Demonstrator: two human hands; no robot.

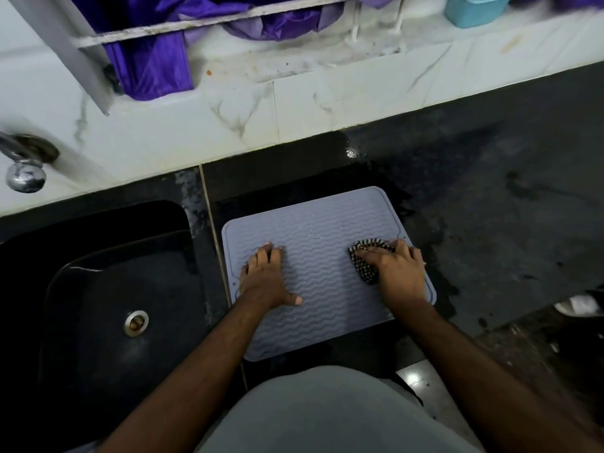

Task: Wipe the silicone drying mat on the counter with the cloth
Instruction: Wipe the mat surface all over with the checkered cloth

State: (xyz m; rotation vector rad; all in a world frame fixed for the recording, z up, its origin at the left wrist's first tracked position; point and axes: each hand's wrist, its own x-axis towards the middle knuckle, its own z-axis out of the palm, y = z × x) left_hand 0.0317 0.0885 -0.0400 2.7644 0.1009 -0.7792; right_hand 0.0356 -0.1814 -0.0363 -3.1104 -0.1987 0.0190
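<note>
A grey silicone drying mat with wavy ridges lies on the dark counter, right of the sink. My left hand rests flat on the mat's left part, fingers straight and thumb spread. My right hand presses a bunched black-and-white checked cloth onto the mat's right part, fingers curled over it. Most of the cloth is hidden under that hand.
A black sink with a metal drain sits to the left. A chrome tap is at the far left. The wet dark counter stretches right. On the marble ledge behind stand purple fabric and a blue tub.
</note>
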